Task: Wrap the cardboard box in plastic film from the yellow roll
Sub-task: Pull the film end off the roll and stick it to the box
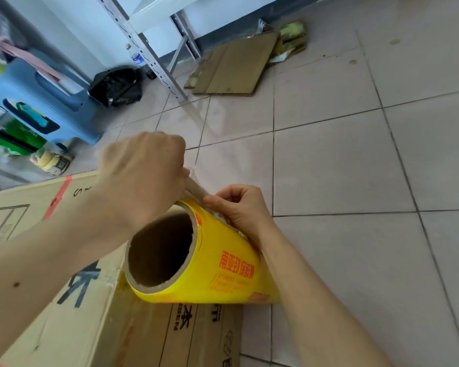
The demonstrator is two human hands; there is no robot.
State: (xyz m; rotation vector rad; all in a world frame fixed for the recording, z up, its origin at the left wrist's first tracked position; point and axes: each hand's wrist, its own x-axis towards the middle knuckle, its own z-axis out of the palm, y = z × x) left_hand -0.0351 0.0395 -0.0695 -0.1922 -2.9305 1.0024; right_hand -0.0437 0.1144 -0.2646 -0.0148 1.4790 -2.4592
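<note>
Both fists closed: left hand [143, 168] and right hand [239, 207] pinch film [194, 185] off the yellow roll [223, 263]; peel evenly across the cardboard box [96, 321].

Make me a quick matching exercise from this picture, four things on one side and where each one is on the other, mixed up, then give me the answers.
Things:
1. yellow roll
2. flattened cardboard
3. blue stool
4. black bag

Places:
A. on the floor by the blue stool, near the metal shelf leg
B. lying on the cardboard box, held by both hands
C. at the left edge, with a pink cloth on it
D. flat on the tiles near the far wall

Pairs: 1-B, 2-D, 3-C, 4-A
</note>
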